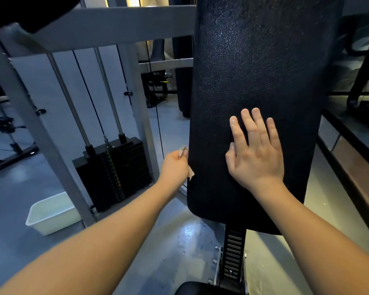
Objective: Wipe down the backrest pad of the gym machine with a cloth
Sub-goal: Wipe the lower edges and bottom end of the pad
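One backrest pad [254, 71], black, grained, upright, taking up the middle-right of the view. Two hands, both at its lower half.

Left hand [174, 167]: at the pad's left edge, fingers curled into a fist round one cloth [191, 175]. The cloth is pale beige and bunched, with bits sticking out above and below the fist. The lower bit lies against the pad's edge.

Right hand [256, 155]: flat on the pad's face, palm down, fingers straight, slightly spread and pointing up. It holds nothing.

Left of the pad: one black weight stack [115, 173] inside a grey frame [107, 26], with two chrome guide rods [69, 103] running down into it. There is a column of green-to-orange marks on the plates, too small to read. One thin cable [157, 116] hangs just beside the pad's left edge.

Further left of the pad, on the floor by the frame leg: one white rectangular tub [51, 215], open top, pale inside. I cannot tell what it holds.

Below the pad: one black ribbed support post [233, 252]. A dark seat edge [200, 289] is at the bottom of the view.
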Available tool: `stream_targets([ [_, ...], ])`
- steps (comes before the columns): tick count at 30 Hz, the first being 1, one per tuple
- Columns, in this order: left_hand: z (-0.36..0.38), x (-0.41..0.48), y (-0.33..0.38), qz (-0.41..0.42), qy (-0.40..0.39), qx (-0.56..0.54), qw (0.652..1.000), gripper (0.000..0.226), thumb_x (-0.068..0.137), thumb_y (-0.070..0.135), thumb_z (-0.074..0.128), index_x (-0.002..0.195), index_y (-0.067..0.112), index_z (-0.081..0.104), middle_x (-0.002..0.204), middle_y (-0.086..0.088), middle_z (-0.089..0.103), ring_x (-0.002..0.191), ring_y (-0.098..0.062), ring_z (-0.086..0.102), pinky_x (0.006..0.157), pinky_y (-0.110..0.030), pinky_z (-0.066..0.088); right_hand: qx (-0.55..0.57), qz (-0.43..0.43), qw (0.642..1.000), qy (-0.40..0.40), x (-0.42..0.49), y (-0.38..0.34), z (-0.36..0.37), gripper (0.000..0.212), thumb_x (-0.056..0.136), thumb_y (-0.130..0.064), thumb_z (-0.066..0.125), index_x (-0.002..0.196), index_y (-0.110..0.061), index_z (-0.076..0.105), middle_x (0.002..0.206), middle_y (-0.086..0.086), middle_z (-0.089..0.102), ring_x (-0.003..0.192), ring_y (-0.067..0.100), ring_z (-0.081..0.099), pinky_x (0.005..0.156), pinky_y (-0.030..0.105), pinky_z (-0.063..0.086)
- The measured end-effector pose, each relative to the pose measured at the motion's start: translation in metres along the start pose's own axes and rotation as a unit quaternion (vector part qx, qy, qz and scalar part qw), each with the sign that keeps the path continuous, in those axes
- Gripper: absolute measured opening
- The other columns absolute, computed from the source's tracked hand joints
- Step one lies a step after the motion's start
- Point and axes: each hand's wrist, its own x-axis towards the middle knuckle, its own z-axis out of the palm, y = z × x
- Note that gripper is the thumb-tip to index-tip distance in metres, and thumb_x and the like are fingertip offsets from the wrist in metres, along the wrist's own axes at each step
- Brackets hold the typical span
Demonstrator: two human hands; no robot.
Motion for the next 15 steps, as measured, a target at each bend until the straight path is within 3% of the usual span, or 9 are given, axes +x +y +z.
stream_targets([
  [2, 0.000, 0.021, 0.036, 0.000, 0.028, -0.062, 0.998, 0.041, 0.109, 0.026, 0.042, 0.079, 0.005, 0.061, 0.060, -0.009, 0.054, 0.052, -0.013, 0.052, 0.058, -0.031, 0.041, 0.005, -0.001, 1.000, 0.008, 0.000, 0.000, 0.000, 0.058, 0.100, -0.027, 0.046, 0.154, -0.009, 0.043, 0.161, 0.018, 0.038, 0.154, 0.036, 0.028, 0.127, 0.054, 0.020],
  [5, 0.007, 0.043, 0.074, 0.104, 0.086, -0.087, 0.987, 0.035, 0.108, 0.019, 0.039, 0.085, 0.001, 0.058, 0.065, -0.016, 0.055, 0.056, -0.021, 0.054, 0.061, -0.036, 0.044, 0.008, -0.004, 1.000, 0.020, 0.000, 0.000, 0.000, 0.057, 0.099, -0.026, 0.047, 0.153, -0.008, 0.046, 0.159, 0.019, 0.041, 0.153, 0.036, 0.030, 0.126, 0.054, 0.021],
  [7, 0.016, 0.033, 0.063, 0.166, 0.101, -0.033, 0.980, 0.035, 0.108, 0.025, 0.035, 0.113, 0.003, 0.062, 0.094, -0.016, 0.070, 0.082, -0.026, 0.066, 0.077, -0.039, 0.055, 0.007, -0.006, 1.000, 0.023, -0.001, 0.000, 0.000, 0.057, 0.099, -0.026, 0.047, 0.153, -0.008, 0.046, 0.159, 0.019, 0.041, 0.153, 0.036, 0.031, 0.126, 0.054, 0.021],
  [9, 0.021, 0.007, 0.028, 0.197, 0.077, 0.024, 0.977, 0.040, 0.107, 0.025, 0.033, 0.144, 0.023, 0.048, 0.118, -0.007, 0.069, 0.104, -0.020, 0.066, 0.092, -0.037, 0.055, 0.004, -0.007, 1.000, 0.013, 0.000, 0.001, -0.001, 0.058, 0.099, -0.027, 0.047, 0.153, -0.009, 0.044, 0.160, 0.019, 0.040, 0.153, 0.036, 0.029, 0.127, 0.053, 0.020],
  [13, 0.020, -0.042, -0.040, 0.168, 0.043, 0.126, 0.977, 0.048, 0.103, 0.007, 0.036, 0.149, 0.020, 0.042, 0.120, -0.003, 0.064, 0.104, -0.016, 0.063, 0.093, -0.031, 0.053, -0.005, -0.002, 1.000, -0.009, -0.002, 0.001, -0.002, 0.059, 0.099, -0.028, 0.047, 0.155, -0.009, 0.041, 0.161, 0.018, 0.037, 0.154, 0.036, 0.027, 0.128, 0.052, 0.016],
  [15, 0.016, -0.049, -0.045, 0.114, 0.026, 0.125, 0.985, 0.029, 0.106, 0.009, 0.036, 0.126, 0.014, 0.057, 0.100, -0.003, 0.066, 0.089, -0.016, 0.063, 0.078, -0.029, 0.053, -0.010, -0.002, 1.000, -0.025, 0.000, 0.001, -0.004, 0.061, 0.099, -0.028, 0.047, 0.156, -0.009, 0.039, 0.162, 0.018, 0.035, 0.155, 0.036, 0.025, 0.128, 0.052, 0.014],
])
